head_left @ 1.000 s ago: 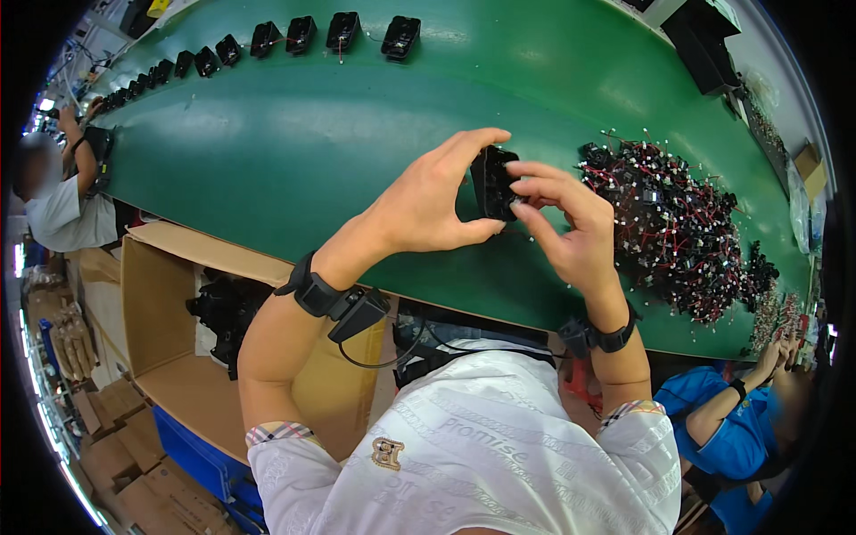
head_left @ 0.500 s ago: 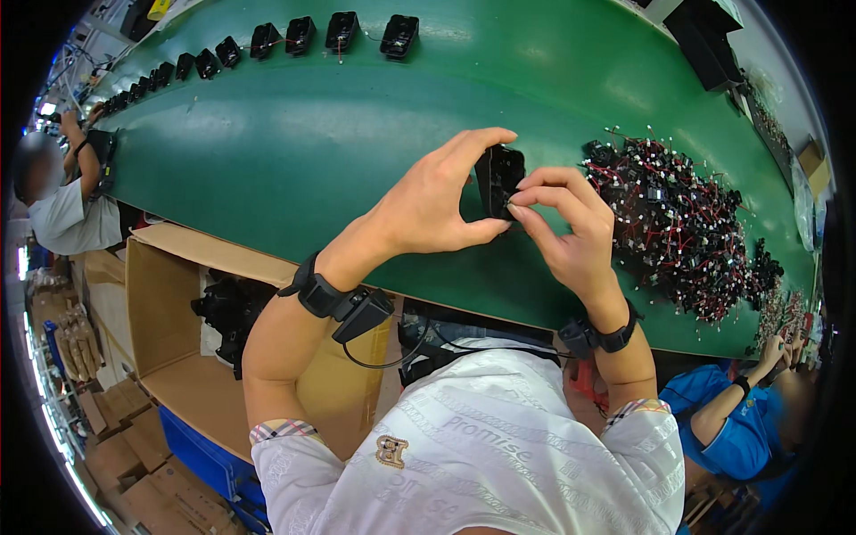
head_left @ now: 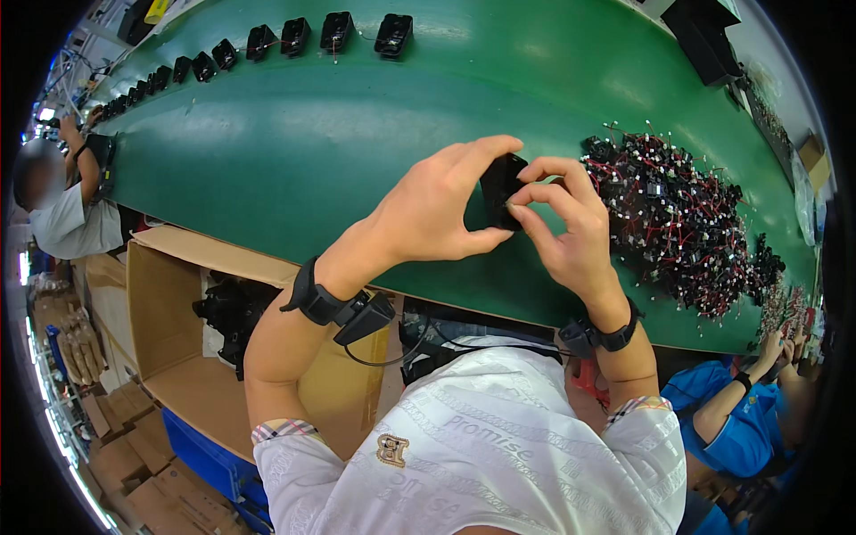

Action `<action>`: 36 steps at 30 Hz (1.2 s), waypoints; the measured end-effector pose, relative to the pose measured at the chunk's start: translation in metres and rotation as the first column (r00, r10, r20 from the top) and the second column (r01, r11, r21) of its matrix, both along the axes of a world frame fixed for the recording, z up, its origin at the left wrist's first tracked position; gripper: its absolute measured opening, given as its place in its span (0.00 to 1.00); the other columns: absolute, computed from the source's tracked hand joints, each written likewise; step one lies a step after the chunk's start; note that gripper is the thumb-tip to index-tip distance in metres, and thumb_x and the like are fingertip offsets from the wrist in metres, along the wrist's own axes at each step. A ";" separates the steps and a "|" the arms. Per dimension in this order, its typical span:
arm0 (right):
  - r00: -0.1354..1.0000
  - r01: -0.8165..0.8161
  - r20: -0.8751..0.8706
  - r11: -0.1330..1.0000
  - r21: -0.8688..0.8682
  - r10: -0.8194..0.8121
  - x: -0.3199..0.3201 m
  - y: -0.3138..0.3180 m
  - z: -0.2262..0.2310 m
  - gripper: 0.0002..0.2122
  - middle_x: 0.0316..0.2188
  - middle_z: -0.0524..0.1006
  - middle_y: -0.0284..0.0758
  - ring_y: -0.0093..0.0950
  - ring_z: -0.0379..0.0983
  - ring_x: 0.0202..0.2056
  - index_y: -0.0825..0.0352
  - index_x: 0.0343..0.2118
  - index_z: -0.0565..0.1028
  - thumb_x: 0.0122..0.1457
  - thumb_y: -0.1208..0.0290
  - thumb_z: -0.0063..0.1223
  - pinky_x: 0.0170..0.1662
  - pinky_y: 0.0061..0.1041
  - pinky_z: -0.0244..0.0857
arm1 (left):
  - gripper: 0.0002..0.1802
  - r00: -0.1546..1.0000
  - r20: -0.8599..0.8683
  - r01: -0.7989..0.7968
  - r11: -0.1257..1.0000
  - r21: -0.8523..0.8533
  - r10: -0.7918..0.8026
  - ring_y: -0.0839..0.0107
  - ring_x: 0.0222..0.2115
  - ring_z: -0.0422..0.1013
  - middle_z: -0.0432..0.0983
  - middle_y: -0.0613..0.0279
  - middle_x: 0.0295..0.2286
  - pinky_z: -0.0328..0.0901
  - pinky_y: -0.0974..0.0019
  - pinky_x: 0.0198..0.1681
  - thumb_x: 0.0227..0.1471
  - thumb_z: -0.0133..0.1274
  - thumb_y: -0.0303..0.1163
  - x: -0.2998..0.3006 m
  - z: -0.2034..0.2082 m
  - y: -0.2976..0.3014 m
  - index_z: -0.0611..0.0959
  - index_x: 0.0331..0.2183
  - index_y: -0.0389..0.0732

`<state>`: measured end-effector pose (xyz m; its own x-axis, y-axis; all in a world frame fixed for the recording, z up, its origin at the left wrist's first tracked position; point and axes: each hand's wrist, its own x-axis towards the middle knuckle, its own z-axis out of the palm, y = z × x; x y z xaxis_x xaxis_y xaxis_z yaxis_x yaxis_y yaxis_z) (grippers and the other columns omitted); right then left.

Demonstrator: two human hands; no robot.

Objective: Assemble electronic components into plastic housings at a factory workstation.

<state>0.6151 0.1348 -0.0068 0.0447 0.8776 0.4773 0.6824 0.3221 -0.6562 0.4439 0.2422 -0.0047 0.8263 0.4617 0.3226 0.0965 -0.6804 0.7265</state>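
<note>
Holding a black housing (head_left: 500,183) between both hands, over the green table (head_left: 357,125). Grasping it from the left with the left hand (head_left: 437,209), with fingers at the far end and thumb at the near end. Working at its right-hand side with the right hand (head_left: 571,218), nearly pressing thumb and fingertip together there; being unable to tell whether pinching a small part, a wire or only the housing's edge.

Judging by this pose, being partway through one unit: not releasing it, not yet setting it down. Not seeing inside, past the fingers, so not confirming anything as seated.

Counting as probably handled already the row of similar black housings (head_left: 259,42), running away beyond the left hand and off to its left, with thin wires trailing from a few. Being unable to tell whether seeing finished pieces there or pieces awaiting more work.

Apparently facing plenty more: having a big heap of wired black parts (head_left: 669,223) just right of the right hand, and further dark pieces (head_left: 234,312) in a cardboard box (head_left: 165,343) below and left of the left hand.
</note>
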 end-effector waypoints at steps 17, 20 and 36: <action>0.262 -0.614 -0.965 0.767 -0.187 -0.026 0.016 -0.004 0.003 0.18 0.52 0.67 0.39 0.26 0.68 0.46 0.74 0.40 0.74 0.51 0.65 0.55 0.52 0.25 0.60 | 0.28 0.982 0.177 -0.090 0.987 0.132 0.066 0.64 0.32 0.73 0.72 0.57 0.39 0.69 0.66 0.33 0.34 0.68 0.42 0.003 0.015 -0.009 0.79 0.38 0.39; 0.196 -0.666 -0.980 0.739 -0.102 0.042 0.015 -0.004 -0.004 0.18 0.48 0.70 0.39 0.25 0.69 0.46 0.73 0.40 0.75 0.51 0.64 0.56 0.52 0.26 0.60 | 0.28 0.967 0.250 -0.119 0.962 0.244 0.056 0.63 0.29 0.73 0.72 0.57 0.36 0.70 0.64 0.31 0.35 0.67 0.47 0.006 0.015 -0.014 0.80 0.35 0.38; 0.101 -0.594 -0.984 0.785 -0.179 -0.148 0.006 -0.011 -0.002 0.15 0.37 0.77 0.35 0.23 0.74 0.38 0.73 0.41 0.75 0.61 0.63 0.49 0.44 0.25 0.69 | 0.28 0.958 0.227 -0.263 0.859 0.438 0.177 0.62 0.27 0.73 0.73 0.57 0.30 0.69 0.65 0.29 0.35 0.65 0.50 0.001 0.014 -0.025 0.79 0.33 0.36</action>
